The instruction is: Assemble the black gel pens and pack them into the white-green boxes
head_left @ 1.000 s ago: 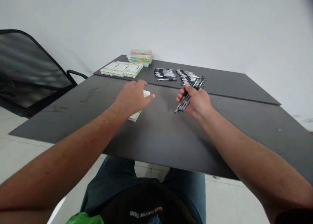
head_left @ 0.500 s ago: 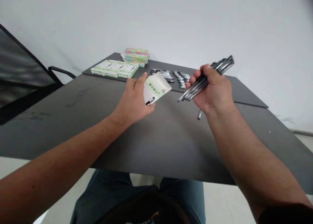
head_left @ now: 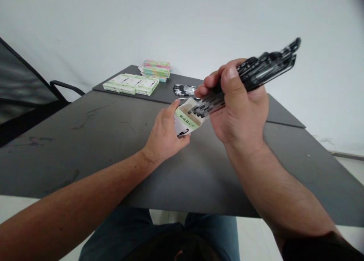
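A small white and green pen box is gripped in my left hand, its open end tilted up toward the right. My right hand is closed around a bundle of black and clear pens. The bundle slants down to the left, and its lower tips are at the mouth of the box; how far in they reach I cannot tell. The caps stick out at the upper right, a little blurred. My fingers hide the middle of the bundle, and my left hand covers the box's far end.
Loose pens lie on a raised dark board at the back of the grey table. Flat white and green boxes and a stack of colourful boxes stand at back left. A black chair is at the left.
My right hand has brought the pens left so their tips meet the box mouth. My left hand has shifted slightly right and lower with the box.
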Demonstrator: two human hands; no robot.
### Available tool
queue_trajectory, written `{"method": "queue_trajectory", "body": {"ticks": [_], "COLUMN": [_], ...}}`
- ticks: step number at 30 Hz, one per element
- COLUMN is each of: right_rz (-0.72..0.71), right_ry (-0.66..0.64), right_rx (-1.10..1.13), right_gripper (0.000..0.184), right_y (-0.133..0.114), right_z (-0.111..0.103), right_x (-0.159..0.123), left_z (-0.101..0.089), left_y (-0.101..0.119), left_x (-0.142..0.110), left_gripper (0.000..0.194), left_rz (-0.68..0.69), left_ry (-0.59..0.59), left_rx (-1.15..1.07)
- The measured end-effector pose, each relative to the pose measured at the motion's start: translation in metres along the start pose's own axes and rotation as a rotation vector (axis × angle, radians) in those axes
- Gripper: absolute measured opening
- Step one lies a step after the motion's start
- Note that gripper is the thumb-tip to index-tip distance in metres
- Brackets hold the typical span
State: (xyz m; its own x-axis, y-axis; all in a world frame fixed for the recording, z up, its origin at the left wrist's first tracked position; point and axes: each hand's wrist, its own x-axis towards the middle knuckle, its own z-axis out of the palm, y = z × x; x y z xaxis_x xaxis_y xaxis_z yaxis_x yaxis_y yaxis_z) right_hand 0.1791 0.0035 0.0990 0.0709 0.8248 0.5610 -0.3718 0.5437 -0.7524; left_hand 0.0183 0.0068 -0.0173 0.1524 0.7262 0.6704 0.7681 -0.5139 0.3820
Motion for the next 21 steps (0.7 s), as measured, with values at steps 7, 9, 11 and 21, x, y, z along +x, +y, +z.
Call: {"method": "queue_trajectory", "body": {"ticks": [7,9,11,21], "right_rz": [-0.124,-0.139,-0.138,-0.113], "right_ry": [-0.081,-0.118,-0.134,-0.186], "right_rx": [-0.051,-0.083,-0.133,-0.379], "right_gripper": [0.046,0.045,0.045,0.047], "right_y": [0.02,0.029,0.035,0.067], "right_z": [-0.011,-0.013,-0.015,-0.036], "right_x": [0.01,0.01,0.009,0.01], "left_z": [0.01,0.01,0.01,0.011], "left_y": [-0.008,-0.008,-0.007,-0.009], "left_x": [-0.001,-0.001,-0.002,-0.002], "left_gripper": [0.119,0.119,0.118,0.118], "left_rz": [0.141,0.151,0.155,0.125], "left_ry": [0.149,0.164,0.166,0.178], "left_rx": [-0.023,-0.022,-0.016,-0.002]}}
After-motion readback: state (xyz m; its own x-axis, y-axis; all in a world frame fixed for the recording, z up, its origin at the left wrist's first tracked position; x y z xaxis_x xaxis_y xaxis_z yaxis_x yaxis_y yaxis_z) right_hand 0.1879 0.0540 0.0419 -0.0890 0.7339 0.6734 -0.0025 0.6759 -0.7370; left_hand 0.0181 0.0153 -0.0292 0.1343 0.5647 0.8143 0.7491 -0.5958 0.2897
